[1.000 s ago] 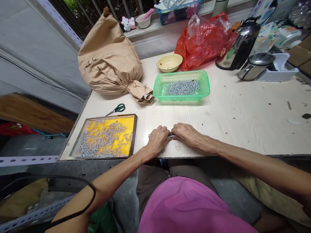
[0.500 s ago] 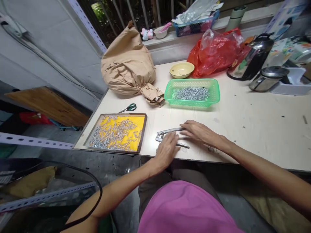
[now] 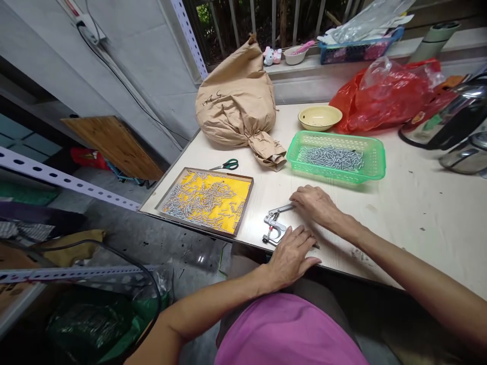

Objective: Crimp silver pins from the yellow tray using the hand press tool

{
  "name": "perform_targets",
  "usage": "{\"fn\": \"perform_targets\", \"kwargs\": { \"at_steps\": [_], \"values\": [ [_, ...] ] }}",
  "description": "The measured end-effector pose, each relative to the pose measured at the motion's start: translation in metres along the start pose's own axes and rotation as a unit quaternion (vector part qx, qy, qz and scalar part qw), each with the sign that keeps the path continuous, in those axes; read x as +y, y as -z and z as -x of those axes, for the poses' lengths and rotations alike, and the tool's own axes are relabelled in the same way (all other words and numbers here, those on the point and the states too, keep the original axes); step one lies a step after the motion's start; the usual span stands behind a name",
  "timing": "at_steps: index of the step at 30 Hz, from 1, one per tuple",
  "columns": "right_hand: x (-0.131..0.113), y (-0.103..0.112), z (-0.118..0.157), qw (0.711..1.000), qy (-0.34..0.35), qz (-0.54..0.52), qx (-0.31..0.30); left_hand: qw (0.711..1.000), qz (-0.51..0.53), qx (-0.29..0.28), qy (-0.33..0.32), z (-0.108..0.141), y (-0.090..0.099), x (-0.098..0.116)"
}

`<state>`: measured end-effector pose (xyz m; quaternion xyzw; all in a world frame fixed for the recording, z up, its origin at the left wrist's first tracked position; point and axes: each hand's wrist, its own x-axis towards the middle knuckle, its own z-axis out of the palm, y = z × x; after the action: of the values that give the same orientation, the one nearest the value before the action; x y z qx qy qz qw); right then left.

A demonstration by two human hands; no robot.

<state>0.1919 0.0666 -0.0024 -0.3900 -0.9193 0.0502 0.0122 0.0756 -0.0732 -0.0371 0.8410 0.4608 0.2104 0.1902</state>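
A pair of metal pliers [image 3: 274, 221] with a coil spring, grey handles and a small red part near the jaw lies on the table close to its front edge. My left hand [image 3: 291, 257] rests over the lower handle, fingers stretched out and the thumb apart. My right hand [image 3: 315, 205] has its fingers curled at the end of the upper handle; its palm faces down and hides that tip. To the left is a shallow tray [image 3: 245, 207] with a yellow lining and many small metal pins. Similar pieces fill the bottom of a green plastic basket [image 3: 337, 175] beyond my right hand.
Scissors [image 3: 230, 164] with dark green handles lie behind the tray. A tied brown paper sack [image 3: 236, 101], a cream bowl [image 3: 319, 117], a red plastic bag [image 3: 380, 101] and a metal kettle [image 3: 452, 109] stand along the back. The table's front edge [image 3: 205, 237] runs close to my body.
The view has swung left. My left hand has slid off the pliers' head toward the lower handle, uncovering the jaw. My right hand's fingers are more curled at the upper handle.
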Motion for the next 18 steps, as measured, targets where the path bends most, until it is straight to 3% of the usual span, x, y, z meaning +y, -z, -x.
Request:
{"fn": "perform_targets", "kwargs": {
  "at_steps": [4,7,10,15,18],
  "values": [
    [-0.051,0.008,-0.023,0.991,0.126,-0.014,-0.035,1.0,0.014,0.006,-0.001,0.0,-0.004,0.002],
    [-0.067,0.016,-0.026,0.991,0.131,-0.008,-0.034,1.0,0.014,0.015,0.0,0.006,0.006,0.002],
    [-0.053,0.018,-0.01,0.994,0.099,-0.045,0.002,0.997,-0.021,0.073,0.028,0.022,0.033,-0.009],
    [-0.02,0.012,0.043,0.982,0.078,-0.164,0.05,0.965,-0.039,0.2,0.167,0.05,0.096,-0.037],
    [-0.017,0.029,0.075,0.96,0.035,-0.236,0.149,0.937,0.045,0.273,0.215,0.051,0.128,-0.025]
  ]
}}
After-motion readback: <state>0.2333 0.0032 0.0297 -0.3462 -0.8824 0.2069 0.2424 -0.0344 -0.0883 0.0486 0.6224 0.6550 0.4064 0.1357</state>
